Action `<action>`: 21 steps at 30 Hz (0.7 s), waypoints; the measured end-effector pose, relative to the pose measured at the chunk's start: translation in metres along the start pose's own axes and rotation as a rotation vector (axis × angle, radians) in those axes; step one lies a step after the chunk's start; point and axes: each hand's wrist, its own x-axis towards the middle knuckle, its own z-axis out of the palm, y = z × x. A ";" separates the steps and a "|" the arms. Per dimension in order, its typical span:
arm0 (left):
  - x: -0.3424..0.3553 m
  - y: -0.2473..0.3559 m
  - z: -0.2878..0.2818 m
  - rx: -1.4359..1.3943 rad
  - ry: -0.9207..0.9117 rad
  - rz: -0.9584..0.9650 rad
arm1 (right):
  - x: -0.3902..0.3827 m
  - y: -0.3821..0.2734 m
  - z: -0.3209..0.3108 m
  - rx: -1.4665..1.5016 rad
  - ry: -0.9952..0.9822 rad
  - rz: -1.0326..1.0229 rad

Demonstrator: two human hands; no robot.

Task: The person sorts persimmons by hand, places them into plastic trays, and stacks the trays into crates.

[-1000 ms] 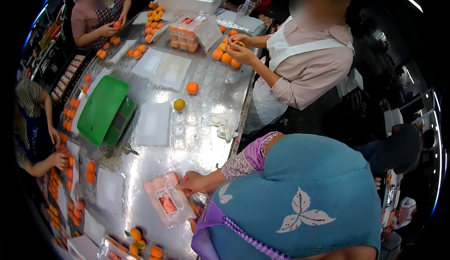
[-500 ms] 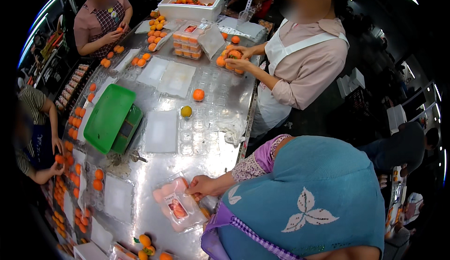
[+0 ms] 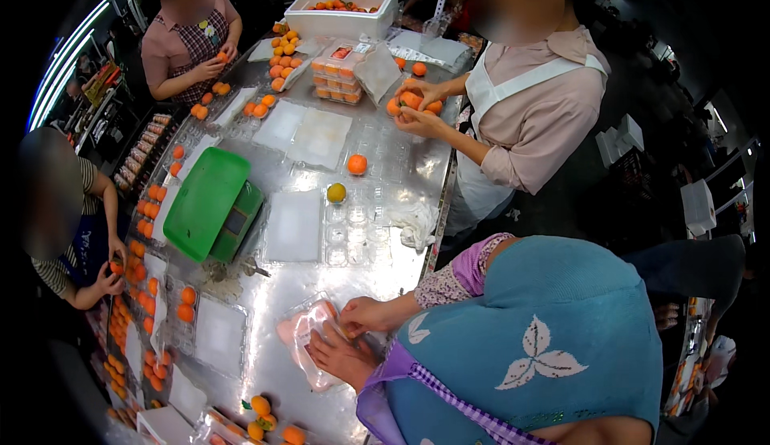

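Observation:
On the metal table before me lies a clear plastic fruit pack with pale pink rounded shapes inside. My right hand comes from a floral sleeve with its fingers bent over the pack's right edge, gripping it. Below it, my left hand rests on top of the pack, back up, fingers spread. It covers most of the pack's label. Beyond my hands are a white sheet, a clear moulded tray and a greenish-yellow fruit. Orange persimmons lie nearer the bottom edge.
A green plastic tub stands left of centre. A crumpled white cloth lies by the right edge. Stacked fruit packs and a white foam box stand at the far end. Three co-workers around the table hold orange fruit.
My left hand has come into view and now lies on the pack. My right hand stays at its edge. The whole view has shifted slightly, so the table appears farther right.

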 end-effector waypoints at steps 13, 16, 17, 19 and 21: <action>0.007 -0.006 0.003 0.055 0.084 0.065 | -0.001 0.004 -0.024 -0.134 -0.313 -0.058; 0.011 -0.001 -0.009 0.033 0.017 0.083 | -0.003 -0.002 -0.024 -0.276 -0.308 -0.121; 0.008 -0.001 -0.009 0.028 0.024 0.089 | -0.004 -0.001 -0.024 -0.361 -0.310 -0.167; 0.008 -0.005 -0.005 0.028 0.059 0.097 | -0.008 -0.004 -0.019 -0.471 -0.282 -0.134; 0.005 -0.007 -0.002 0.046 0.049 0.077 | 0.002 0.012 -0.023 -0.511 -0.269 -0.200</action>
